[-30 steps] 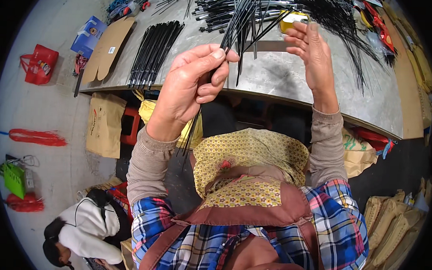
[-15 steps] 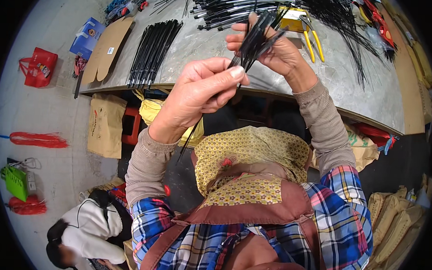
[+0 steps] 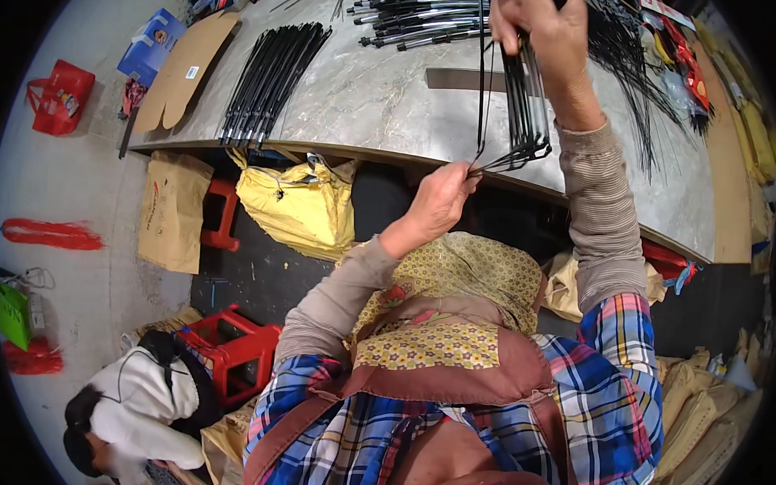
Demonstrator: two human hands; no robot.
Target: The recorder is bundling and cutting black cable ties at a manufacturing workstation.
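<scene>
In the head view, both hands work with a bundle of thin black strands [image 3: 520,93], held over the near edge of the grey bench [image 3: 376,105]. The right hand [image 3: 542,30] is at the upper edge of the view, partly cut off; its fingers [image 3: 505,39] curl closed around the upper part of the bundle. Below these fingers the strands run down side by side, bend sharply near the bench edge, and gather toward the left hand [image 3: 441,197]. The left fingers [image 3: 467,179] are pinched together on the gathered end, so the bundle spans the gap between the two hands. One longer loop stands apart from the rest, to the left of the right fingers. How firmly the right fingers press cannot be told, as the hand is blurred.

On the bench, a row of black rods [image 3: 276,83] lies at the left, well apart from the hands. A pile of black and silver rods [image 3: 413,21] lies at the far side, left of the right hand, and loose black strands [image 3: 633,76] spread out to its right. A flat strip [image 3: 462,79] lies just left of the held bundle.
</scene>
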